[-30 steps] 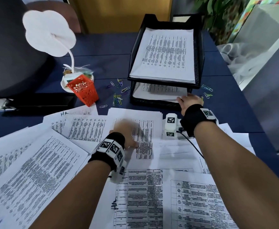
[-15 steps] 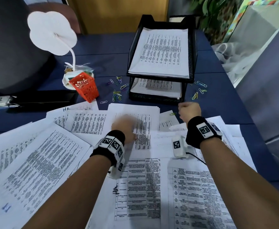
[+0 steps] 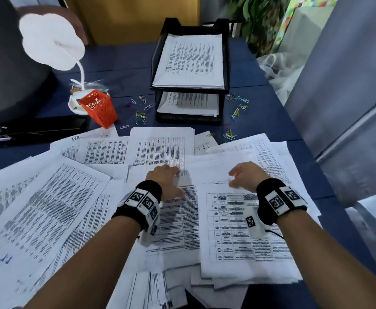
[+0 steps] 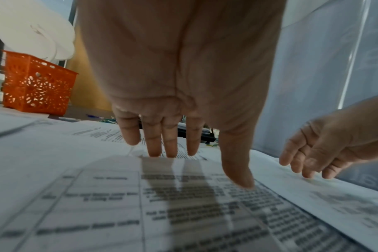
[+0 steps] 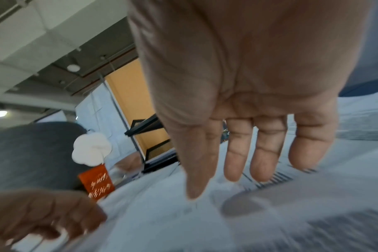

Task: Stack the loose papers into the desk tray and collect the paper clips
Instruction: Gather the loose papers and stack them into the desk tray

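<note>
Our left hand flat, right hand spread, both holding nothing. Printed sheets thin, floppy, slide-prone: we'd square overlapping edges, then lift from both sides.

- The desk tray stands on the table; papers lie in both its levels.
- Paper clips lie left and right of the tray.
- A basket sits left of the tray, a lamp behind it.
- Loose papers spread before the tray.
</note>
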`<state>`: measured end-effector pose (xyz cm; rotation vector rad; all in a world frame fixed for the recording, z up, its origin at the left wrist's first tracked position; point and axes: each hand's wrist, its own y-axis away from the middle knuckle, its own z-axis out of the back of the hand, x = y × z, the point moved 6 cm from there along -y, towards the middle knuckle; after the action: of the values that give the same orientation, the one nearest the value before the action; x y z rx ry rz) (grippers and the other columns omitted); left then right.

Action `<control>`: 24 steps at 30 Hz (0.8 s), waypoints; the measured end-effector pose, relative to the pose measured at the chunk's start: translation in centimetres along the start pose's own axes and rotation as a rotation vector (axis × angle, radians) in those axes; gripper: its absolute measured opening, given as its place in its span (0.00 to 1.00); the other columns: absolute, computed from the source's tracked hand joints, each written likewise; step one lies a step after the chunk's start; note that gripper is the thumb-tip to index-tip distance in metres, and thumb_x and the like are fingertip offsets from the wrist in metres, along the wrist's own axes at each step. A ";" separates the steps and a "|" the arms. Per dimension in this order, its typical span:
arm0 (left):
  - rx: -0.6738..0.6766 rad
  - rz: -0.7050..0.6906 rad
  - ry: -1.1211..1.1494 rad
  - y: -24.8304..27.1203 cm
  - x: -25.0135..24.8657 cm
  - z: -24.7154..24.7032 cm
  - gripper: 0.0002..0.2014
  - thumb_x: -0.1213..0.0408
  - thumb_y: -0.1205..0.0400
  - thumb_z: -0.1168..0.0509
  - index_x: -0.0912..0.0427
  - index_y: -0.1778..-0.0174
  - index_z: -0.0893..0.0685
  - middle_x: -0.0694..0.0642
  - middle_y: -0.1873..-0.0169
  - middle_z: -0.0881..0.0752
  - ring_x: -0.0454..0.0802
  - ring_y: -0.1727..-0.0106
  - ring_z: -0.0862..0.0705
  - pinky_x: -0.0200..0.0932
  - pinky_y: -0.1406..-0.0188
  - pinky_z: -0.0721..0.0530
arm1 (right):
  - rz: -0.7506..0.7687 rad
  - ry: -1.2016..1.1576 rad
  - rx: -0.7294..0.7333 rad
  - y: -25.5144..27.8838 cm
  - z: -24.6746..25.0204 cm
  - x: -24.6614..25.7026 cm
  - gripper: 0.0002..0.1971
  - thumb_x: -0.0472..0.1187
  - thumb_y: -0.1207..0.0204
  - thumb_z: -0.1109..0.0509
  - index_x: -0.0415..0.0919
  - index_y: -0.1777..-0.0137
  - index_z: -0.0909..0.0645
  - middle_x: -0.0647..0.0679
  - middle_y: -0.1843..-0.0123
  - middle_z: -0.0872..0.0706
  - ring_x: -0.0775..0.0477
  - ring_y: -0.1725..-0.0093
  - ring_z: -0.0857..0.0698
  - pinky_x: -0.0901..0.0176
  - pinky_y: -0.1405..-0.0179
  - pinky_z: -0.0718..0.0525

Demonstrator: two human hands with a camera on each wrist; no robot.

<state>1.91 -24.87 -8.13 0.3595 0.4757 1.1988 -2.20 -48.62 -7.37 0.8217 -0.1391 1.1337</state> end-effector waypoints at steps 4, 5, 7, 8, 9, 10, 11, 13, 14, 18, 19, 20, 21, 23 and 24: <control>-0.018 0.017 -0.099 0.4 -0.7 -0.6 0.37 0.42 0.32 0.26 0.53 0.30 0.30 0.58 0.36 0.24 0.57 0.37 0.24 0.53 0.39 0.23 | 0.016 0.199 0.037 1.6 -2.2 -0.6 0.32 0.44 0.38 0.19 0.52 0.33 0.24 0.48 0.33 0.22 0.45 0.33 0.23 0.48 0.33 0.23; -0.014 0.027 -0.106 0.5 -0.8 -0.6 0.38 0.42 0.33 0.26 0.53 0.30 0.30 0.58 0.37 0.24 0.58 0.36 0.24 0.53 0.38 0.23 | 0.015 0.266 0.021 1.7 -2.6 -0.6 0.35 0.46 0.40 0.18 0.54 0.32 0.27 0.48 0.33 0.25 0.44 0.32 0.26 0.45 0.32 0.25; -0.013 0.037 -0.095 0.6 -1.1 -0.5 0.38 0.42 0.34 0.24 0.53 0.32 0.28 0.58 0.38 0.24 0.58 0.37 0.25 0.53 0.38 0.24 | 0.024 0.371 -0.007 1.8 -3.1 -0.5 0.37 0.49 0.40 0.18 0.55 0.32 0.31 0.48 0.33 0.27 0.43 0.31 0.29 0.44 0.31 0.28; -0.015 0.038 -0.088 0.6 -1.2 -0.4 0.37 0.43 0.35 0.23 0.53 0.34 0.28 0.58 0.39 0.25 0.57 0.37 0.25 0.53 0.39 0.25 | 0.026 0.397 -0.012 1.8 -3.3 -0.5 0.37 0.50 0.40 0.19 0.55 0.32 0.31 0.48 0.33 0.26 0.43 0.31 0.29 0.43 0.31 0.30; -0.017 0.033 -0.082 0.8 -1.4 -0.3 0.35 0.44 0.35 0.23 0.53 0.36 0.27 0.57 0.41 0.25 0.57 0.39 0.25 0.52 0.40 0.25 | 0.026 0.421 -0.013 1.8 -3.4 -0.6 0.36 0.51 0.40 0.19 0.55 0.33 0.31 0.48 0.34 0.25 0.43 0.31 0.28 0.43 0.32 0.30; -0.019 0.025 -0.069 0.8 -1.5 -0.3 0.32 0.46 0.35 0.23 0.53 0.38 0.26 0.57 0.42 0.24 0.56 0.41 0.25 0.51 0.42 0.24 | 0.025 0.441 -0.013 1.7 -3.4 -0.6 0.34 0.52 0.40 0.19 0.55 0.35 0.30 0.48 0.34 0.25 0.43 0.32 0.28 0.43 0.32 0.31; -0.019 0.021 -0.031 0.9 -1.5 -0.3 0.28 0.50 0.33 0.23 0.54 0.41 0.26 0.56 0.44 0.23 0.55 0.45 0.24 0.49 0.46 0.23 | 0.023 0.459 -0.015 1.7 -3.4 -0.6 0.33 0.52 0.40 0.19 0.55 0.36 0.29 0.48 0.34 0.26 0.43 0.32 0.29 0.43 0.32 0.31; -0.003 0.023 0.121 1.1 -1.2 -0.4 0.18 0.59 0.27 0.27 0.54 0.46 0.26 0.57 0.46 0.18 0.54 0.53 0.22 0.45 0.54 0.22 | 0.030 0.464 -0.035 1.7 -3.1 -0.6 0.31 0.53 0.41 0.19 0.55 0.39 0.28 0.48 0.34 0.28 0.43 0.32 0.30 0.42 0.32 0.32; 0.005 0.024 0.198 1.1 -1.0 -0.5 0.15 0.62 0.25 0.29 0.54 0.46 0.25 0.56 0.47 0.17 0.53 0.54 0.20 0.43 0.56 0.21 | 0.041 0.442 -0.057 1.7 -3.0 -0.6 0.31 0.53 0.42 0.19 0.55 0.39 0.28 0.48 0.34 0.29 0.43 0.32 0.30 0.43 0.33 0.32; -0.046 0.000 0.404 1.4 0.7 0.2 0.11 0.64 0.22 0.30 0.54 0.45 0.19 0.52 0.53 0.18 0.50 0.56 0.20 0.38 0.59 0.25 | 0.047 0.214 -0.240 1.5 -1.6 -1.1 0.37 0.53 0.41 0.18 0.54 0.32 0.30 0.48 0.28 0.31 0.43 0.29 0.32 0.41 0.31 0.33; -0.069 -0.011 0.425 1.4 1.0 0.4 0.08 0.64 0.21 0.31 0.54 0.48 0.19 0.52 0.55 0.18 0.50 0.57 0.21 0.38 0.63 0.27 | 0.024 0.181 -0.284 1.4 -1.1 -1.4 0.39 0.53 0.40 0.18 0.53 0.30 0.31 0.47 0.26 0.32 0.42 0.28 0.32 0.40 0.30 0.33; -0.083 -0.020 0.439 1.5 1.3 0.7 0.05 0.64 0.21 0.32 0.54 0.51 0.20 0.53 0.57 0.19 0.49 0.59 0.22 0.37 0.66 0.28 | -0.006 0.169 -0.314 1.3 -0.7 -1.8 0.42 0.54 0.40 0.18 0.52 0.27 0.33 0.46 0.25 0.33 0.42 0.26 0.33 0.38 0.29 0.33; -0.093 -0.034 0.445 1.6 1.6 0.9 0.04 0.64 0.20 0.32 0.54 0.53 0.21 0.53 0.58 0.19 0.49 0.60 0.22 0.36 0.68 0.28 | -0.040 0.171 -0.331 1.2 -0.2 -2.1 0.45 0.54 0.40 0.18 0.52 0.24 0.37 0.45 0.22 0.36 0.41 0.24 0.35 0.35 0.28 0.34; -0.101 -0.062 0.458 1.7 1.8 1.3 0.04 0.65 0.20 0.32 0.53 0.55 0.22 0.53 0.60 0.18 0.50 0.61 0.21 0.36 0.68 0.27 | -0.109 0.165 -0.362 1.0 0.9 -2.8 0.51 0.57 0.39 0.19 0.52 0.20 0.44 0.43 0.18 0.43 0.39 0.20 0.40 0.31 0.27 0.36; -0.100 -0.070 0.476 1.7 1.9 1.5 0.04 0.65 0.20 0.32 0.53 0.54 0.21 0.53 0.60 0.18 0.51 0.59 0.21 0.36 0.67 0.27 | -0.138 0.149 -0.382 0.9 1.5 -3.1 0.53 0.59 0.40 0.19 0.52 0.19 0.47 0.43 0.17 0.46 0.38 0.19 0.43 0.29 0.27 0.38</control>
<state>1.91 -22.53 -6.35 -0.0346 0.8279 1.2342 -3.95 -51.76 -7.37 0.3996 -0.1661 0.9932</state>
